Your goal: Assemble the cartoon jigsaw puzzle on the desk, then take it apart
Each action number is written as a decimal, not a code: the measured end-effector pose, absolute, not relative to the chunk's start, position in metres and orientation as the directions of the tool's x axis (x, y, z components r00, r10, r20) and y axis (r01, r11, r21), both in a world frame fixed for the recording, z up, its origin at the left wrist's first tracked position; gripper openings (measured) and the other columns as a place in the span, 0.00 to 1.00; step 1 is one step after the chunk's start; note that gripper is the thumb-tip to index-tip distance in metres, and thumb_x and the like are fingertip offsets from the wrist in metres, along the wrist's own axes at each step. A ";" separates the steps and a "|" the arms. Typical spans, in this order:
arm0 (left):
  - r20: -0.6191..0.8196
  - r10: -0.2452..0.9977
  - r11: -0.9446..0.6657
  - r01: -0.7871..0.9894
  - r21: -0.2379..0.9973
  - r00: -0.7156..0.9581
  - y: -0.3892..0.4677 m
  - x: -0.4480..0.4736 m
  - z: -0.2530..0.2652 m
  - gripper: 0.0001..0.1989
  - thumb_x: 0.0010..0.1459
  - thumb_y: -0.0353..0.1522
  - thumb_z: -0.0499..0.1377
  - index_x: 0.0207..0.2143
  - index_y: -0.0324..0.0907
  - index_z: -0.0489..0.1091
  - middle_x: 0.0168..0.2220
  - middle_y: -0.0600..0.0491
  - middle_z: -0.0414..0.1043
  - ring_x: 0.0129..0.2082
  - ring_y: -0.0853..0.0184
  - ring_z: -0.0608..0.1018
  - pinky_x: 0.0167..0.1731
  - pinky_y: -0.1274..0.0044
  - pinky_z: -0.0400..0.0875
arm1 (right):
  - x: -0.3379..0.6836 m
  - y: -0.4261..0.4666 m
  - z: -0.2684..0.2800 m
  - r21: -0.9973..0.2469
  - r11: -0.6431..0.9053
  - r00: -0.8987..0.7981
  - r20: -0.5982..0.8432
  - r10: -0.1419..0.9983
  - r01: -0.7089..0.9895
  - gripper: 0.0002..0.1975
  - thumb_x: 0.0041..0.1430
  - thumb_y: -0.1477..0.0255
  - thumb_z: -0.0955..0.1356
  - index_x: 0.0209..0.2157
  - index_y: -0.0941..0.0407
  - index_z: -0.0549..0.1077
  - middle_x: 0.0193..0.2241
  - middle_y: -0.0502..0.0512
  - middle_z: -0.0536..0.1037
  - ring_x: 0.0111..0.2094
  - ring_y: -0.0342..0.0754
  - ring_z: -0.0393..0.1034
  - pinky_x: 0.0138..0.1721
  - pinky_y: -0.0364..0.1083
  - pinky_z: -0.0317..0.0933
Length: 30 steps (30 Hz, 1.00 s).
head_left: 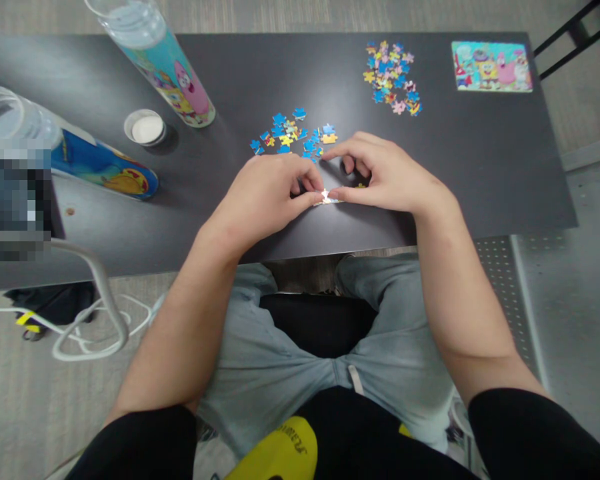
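Note:
Small joined jigsaw puzzle pieces lie near the table's front edge, shining in the light and partly covered by my fingers. My left hand pinches their left side between thumb and bent fingers. From the right, the thumb of my right hand touches the same pieces. Its index finger stretches forward to the edge of a loose pile of blue and yellow puzzle pieces, apart from the thumb. Under the right palm a bit of a yellow piece shows.
A second pile of mixed pieces lies farther back, left of a cartoon picture card. Two clear-topped cartoon tubes, one upright and one bluish, stand at left beside a small white-topped round container. A white cable hangs lower left.

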<state>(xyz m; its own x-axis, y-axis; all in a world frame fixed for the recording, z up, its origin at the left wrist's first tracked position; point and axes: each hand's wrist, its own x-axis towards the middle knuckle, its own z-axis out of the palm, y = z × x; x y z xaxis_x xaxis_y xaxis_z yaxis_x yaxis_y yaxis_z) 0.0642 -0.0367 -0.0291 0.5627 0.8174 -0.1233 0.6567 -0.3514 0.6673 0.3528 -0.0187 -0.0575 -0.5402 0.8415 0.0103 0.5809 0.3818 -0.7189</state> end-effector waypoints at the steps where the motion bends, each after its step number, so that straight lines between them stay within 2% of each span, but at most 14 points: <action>1: -0.110 0.826 -0.350 0.655 0.669 0.554 -0.036 0.065 -0.031 0.14 0.74 0.49 0.67 0.49 0.54 0.88 0.47 0.55 0.93 0.49 0.55 0.85 0.55 0.58 0.79 | 0.353 -0.019 -0.058 -0.721 0.382 -0.540 0.012 0.841 0.578 0.33 0.63 0.42 0.86 0.64 0.41 0.89 0.50 0.63 0.85 0.51 0.74 0.77 0.57 0.77 0.78; 7: -0.056 0.842 -0.345 0.616 0.708 0.536 -0.034 0.072 -0.044 0.05 0.71 0.38 0.69 0.44 0.50 0.86 0.43 0.54 0.90 0.43 0.60 0.86 0.51 0.62 0.77 | 0.352 -0.019 -0.057 -0.731 0.370 -0.535 0.009 0.845 0.573 0.34 0.63 0.42 0.87 0.64 0.41 0.89 0.49 0.62 0.85 0.51 0.73 0.77 0.58 0.74 0.78; 11: -0.049 0.849 -0.342 0.619 0.707 0.525 -0.035 0.075 -0.044 0.04 0.70 0.37 0.70 0.43 0.50 0.86 0.43 0.55 0.91 0.44 0.60 0.87 0.52 0.64 0.78 | 0.351 -0.020 -0.055 -0.725 0.378 -0.536 0.014 0.844 0.576 0.34 0.64 0.41 0.86 0.64 0.44 0.89 0.49 0.63 0.85 0.50 0.72 0.76 0.57 0.74 0.78; 16: -0.019 0.895 -0.318 0.666 0.675 0.446 -0.029 0.058 -0.032 0.12 0.73 0.45 0.68 0.49 0.51 0.86 0.51 0.51 0.93 0.48 0.55 0.87 0.54 0.60 0.79 | 0.356 -0.016 -0.065 -0.709 0.422 -0.554 0.054 0.831 0.565 0.33 0.65 0.42 0.86 0.65 0.39 0.90 0.48 0.61 0.85 0.46 0.70 0.75 0.55 0.74 0.78; 20: 0.018 0.948 -0.260 0.740 0.621 0.318 -0.017 0.022 -0.026 0.26 0.79 0.58 0.62 0.61 0.53 0.84 0.58 0.52 0.92 0.58 0.52 0.83 0.62 0.56 0.77 | 0.362 -0.012 -0.081 -0.706 0.500 -0.578 0.158 0.801 0.501 0.32 0.67 0.43 0.85 0.66 0.39 0.90 0.47 0.56 0.84 0.43 0.64 0.77 0.52 0.66 0.77; 22: 0.009 0.957 -0.235 0.761 0.605 0.289 -0.010 0.004 -0.027 0.30 0.81 0.60 0.59 0.66 0.52 0.82 0.58 0.55 0.91 0.59 0.53 0.79 0.66 0.54 0.75 | 0.363 -0.012 -0.084 -0.702 0.520 -0.581 0.185 0.793 0.486 0.31 0.68 0.45 0.85 0.67 0.40 0.89 0.48 0.55 0.83 0.42 0.62 0.77 0.49 0.63 0.76; 24: 0.027 0.971 -0.205 0.764 0.612 0.238 -0.006 -0.008 -0.029 0.27 0.80 0.58 0.60 0.64 0.52 0.82 0.55 0.56 0.91 0.56 0.55 0.78 0.66 0.55 0.75 | 0.360 -0.016 -0.082 -0.688 0.526 -0.582 0.183 0.792 0.500 0.31 0.69 0.48 0.84 0.68 0.43 0.88 0.49 0.56 0.83 0.42 0.60 0.76 0.49 0.60 0.75; 28: 0.074 0.987 -0.156 0.747 0.646 0.143 0.000 -0.014 -0.035 0.16 0.73 0.48 0.69 0.51 0.49 0.86 0.48 0.51 0.89 0.48 0.57 0.79 0.57 0.59 0.78 | 0.350 -0.029 -0.070 -0.614 0.510 -0.572 0.114 0.812 0.602 0.32 0.76 0.54 0.79 0.73 0.55 0.86 0.53 0.62 0.82 0.44 0.59 0.77 0.50 0.58 0.74; 30: 0.060 0.986 -0.158 0.738 0.656 0.158 0.002 -0.013 -0.037 0.13 0.70 0.45 0.71 0.48 0.48 0.86 0.45 0.50 0.89 0.45 0.58 0.80 0.54 0.61 0.78 | 0.346 -0.033 -0.064 -0.607 0.492 -0.561 0.091 0.823 0.624 0.31 0.77 0.53 0.78 0.73 0.55 0.86 0.54 0.64 0.82 0.44 0.61 0.78 0.49 0.59 0.73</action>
<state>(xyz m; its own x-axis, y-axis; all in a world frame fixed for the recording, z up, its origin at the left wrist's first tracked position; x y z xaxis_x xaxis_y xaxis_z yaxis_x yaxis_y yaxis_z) -0.0133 0.0022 -0.0367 0.1584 0.9856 0.0598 0.7381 -0.1584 0.6558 0.3460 -0.0330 -0.0643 -0.5608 0.8229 0.0912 0.6236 0.4922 -0.6073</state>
